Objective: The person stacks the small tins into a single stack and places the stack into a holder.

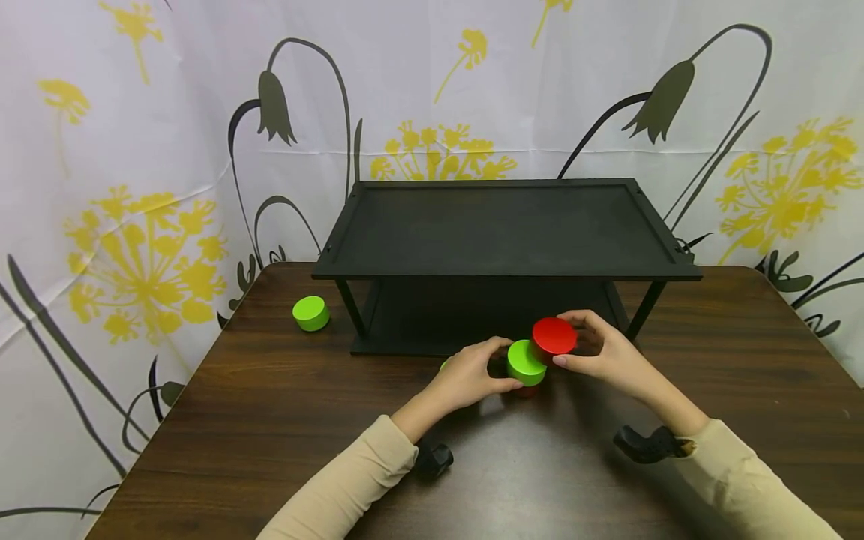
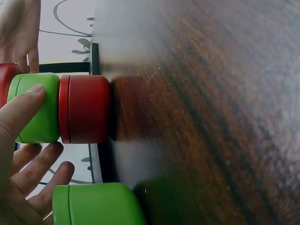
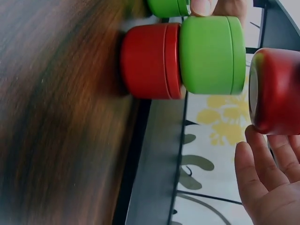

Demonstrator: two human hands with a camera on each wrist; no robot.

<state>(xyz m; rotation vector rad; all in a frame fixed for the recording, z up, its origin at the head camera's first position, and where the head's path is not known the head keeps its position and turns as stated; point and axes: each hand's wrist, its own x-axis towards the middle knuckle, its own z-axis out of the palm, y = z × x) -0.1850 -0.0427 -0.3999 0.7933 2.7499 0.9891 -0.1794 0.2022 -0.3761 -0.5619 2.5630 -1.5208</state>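
Note:
A lidded green canister point(image 1: 524, 361) stands on a red canister point(image 2: 86, 108), which rests upright on the table. My left hand point(image 1: 466, 376) holds the green one from the side, the thumb across its front and the fingers behind. Just above and to the right, my right hand point(image 1: 607, 358) grips a second red canister point(image 1: 554, 335) between thumb and fingers. In the right wrist view that raised red canister point(image 3: 279, 91) is slightly tilted, with a small gap between its base and the green lid. Another green canister point(image 2: 98, 205) stands by my left hand, mostly hidden in the head view.
Behind the hands stands a black two-level shelf point(image 1: 499, 232), its lower board close to the stack. A separate green canister point(image 1: 311, 313) sits left of the shelf on the brown wooden table point(image 1: 270, 420). A flower-patterned curtain point(image 1: 432, 82) hangs behind.

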